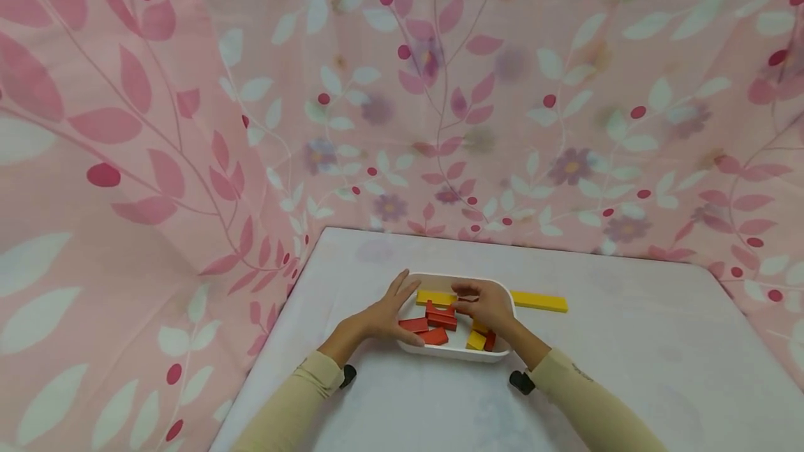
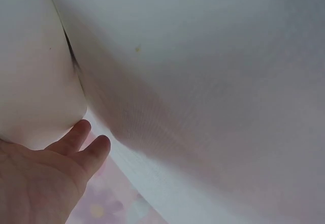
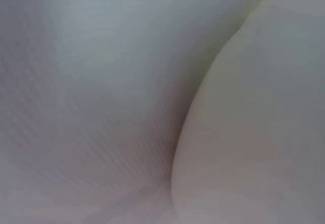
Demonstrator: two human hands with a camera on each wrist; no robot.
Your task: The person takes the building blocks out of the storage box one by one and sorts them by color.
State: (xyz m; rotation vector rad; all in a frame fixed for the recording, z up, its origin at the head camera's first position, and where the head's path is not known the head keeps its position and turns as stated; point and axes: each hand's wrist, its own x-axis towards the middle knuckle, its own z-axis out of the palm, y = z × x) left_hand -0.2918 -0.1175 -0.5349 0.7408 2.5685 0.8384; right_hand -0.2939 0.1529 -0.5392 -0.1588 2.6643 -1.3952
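Note:
A white plastic bin stands on the table with red and yellow toy blocks inside. My left hand lies along its left side, fingers spread and fairly straight at the far rim, thumb over the near rim. In the left wrist view, fingertips show against the bin's outer wall. My right hand reaches in over the right side, its fingers bent above a dark red piece; I cannot tell whether they grip it. Near its thumb is a red arched block. The right wrist view shows only bin wall and cloth.
A long yellow block lies on the white-covered table, right of the bin. Inside the bin are a yellow bar, red blocks and a yellow block. Pink floral curtains hang behind and to the left.

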